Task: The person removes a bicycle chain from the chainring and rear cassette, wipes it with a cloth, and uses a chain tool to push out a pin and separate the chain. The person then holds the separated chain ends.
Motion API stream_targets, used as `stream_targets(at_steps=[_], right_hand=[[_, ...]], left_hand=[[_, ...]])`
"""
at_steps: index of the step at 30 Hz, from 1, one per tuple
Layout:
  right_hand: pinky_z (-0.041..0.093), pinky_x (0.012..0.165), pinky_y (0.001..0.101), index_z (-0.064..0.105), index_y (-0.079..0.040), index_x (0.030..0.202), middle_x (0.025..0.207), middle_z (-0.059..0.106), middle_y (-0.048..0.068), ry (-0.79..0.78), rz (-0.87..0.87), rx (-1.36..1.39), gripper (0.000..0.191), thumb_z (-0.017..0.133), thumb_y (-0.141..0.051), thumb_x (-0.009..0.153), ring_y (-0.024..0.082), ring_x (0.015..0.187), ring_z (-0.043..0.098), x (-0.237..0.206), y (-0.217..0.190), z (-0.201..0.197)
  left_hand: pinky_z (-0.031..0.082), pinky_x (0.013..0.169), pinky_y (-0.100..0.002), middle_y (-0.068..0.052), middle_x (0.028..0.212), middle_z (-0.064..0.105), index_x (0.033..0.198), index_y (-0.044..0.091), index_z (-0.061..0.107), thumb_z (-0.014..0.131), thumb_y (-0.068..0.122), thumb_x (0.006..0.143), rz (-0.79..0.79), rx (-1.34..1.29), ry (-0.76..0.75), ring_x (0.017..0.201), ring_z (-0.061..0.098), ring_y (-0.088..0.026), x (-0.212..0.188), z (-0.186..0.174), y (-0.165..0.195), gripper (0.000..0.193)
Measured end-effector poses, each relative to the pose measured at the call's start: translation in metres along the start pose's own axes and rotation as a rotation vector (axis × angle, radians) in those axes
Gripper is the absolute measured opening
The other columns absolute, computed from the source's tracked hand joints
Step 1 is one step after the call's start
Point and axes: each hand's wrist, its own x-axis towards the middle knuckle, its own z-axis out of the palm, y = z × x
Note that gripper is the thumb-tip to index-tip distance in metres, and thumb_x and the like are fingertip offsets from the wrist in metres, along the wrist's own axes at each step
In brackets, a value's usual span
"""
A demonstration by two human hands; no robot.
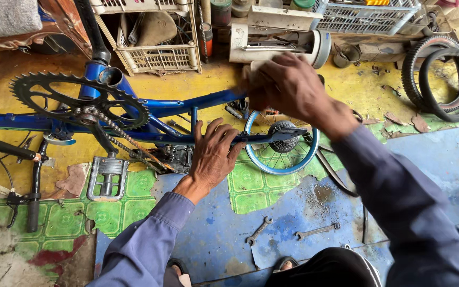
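The glossy blue metal bicycle frame (187, 103) lies upside down across the worn, patchy floor, its paint scuffed, with a black toothed chainring (75, 98) and a greasy chain (128, 143) at its left end and a silver pedal (107, 178) hanging below. The left hand (213, 154) lies flat on the lower rear tube, fingers spread and only lightly curled over it. The right hand (290, 85) is closed over the upper tube's end, fingers bent around something pale that I cannot make out. Under the frame's rear rests a small blue-rimmed spoked wheel (281, 143) with a dark sprocket. Two grey spanners (293, 231) lie on the blue floor patch nearer the person, and black rubber tyres (444, 77) lean at far right.
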Motion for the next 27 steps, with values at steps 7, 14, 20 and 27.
stream_targets(at_steps=[7,14,20,27], right_hand=[[0.053,0.089,0.0397,0.073,-0.009,0.120,0.111,0.075,0.011,-0.515,-0.043,0.354,0.037,0.050,-0.031,0.101,0.028,0.098,0.069,-0.028,0.019,0.000],[0.058,0.087,0.0393,0.080,-0.009,0.105,0.100,0.081,0.011,-0.913,0.073,0.161,0.040,0.052,-0.038,0.099,0.024,0.092,0.074,0.013,-0.012,0.043],[0.056,0.084,0.0398,0.079,-0.005,0.100,0.096,0.079,0.013,-0.702,-0.266,0.169,0.044,0.053,-0.041,0.103,0.024,0.088,0.072,0.012,-0.010,0.040],[0.059,0.079,0.0439,0.078,-0.012,0.109,0.094,0.079,0.011,-0.826,0.103,-0.005,0.042,0.051,-0.044,0.102,0.029,0.084,0.075,0.018,-0.003,0.000]], left_hand=[[0.025,0.114,-0.064,-0.007,0.113,0.066,0.106,0.007,0.066,0.069,0.022,0.095,0.067,-0.039,-0.023,0.127,0.053,-0.032,0.006,0.008,0.000,0.019],[0.022,0.116,-0.065,-0.007,0.118,0.065,0.112,0.005,0.064,0.072,0.017,0.088,0.071,-0.019,-0.006,0.129,0.052,-0.032,0.001,0.013,-0.005,0.028],[0.022,0.117,-0.065,-0.007,0.117,0.066,0.113,0.006,0.064,0.073,0.023,0.091,0.057,-0.008,-0.015,0.130,0.052,-0.032,-0.003,0.013,-0.009,0.029],[0.029,0.109,-0.061,-0.008,0.115,0.064,0.107,0.009,0.068,0.075,0.036,0.091,0.047,0.031,0.038,0.122,0.054,-0.031,-0.001,0.003,-0.009,0.032]])
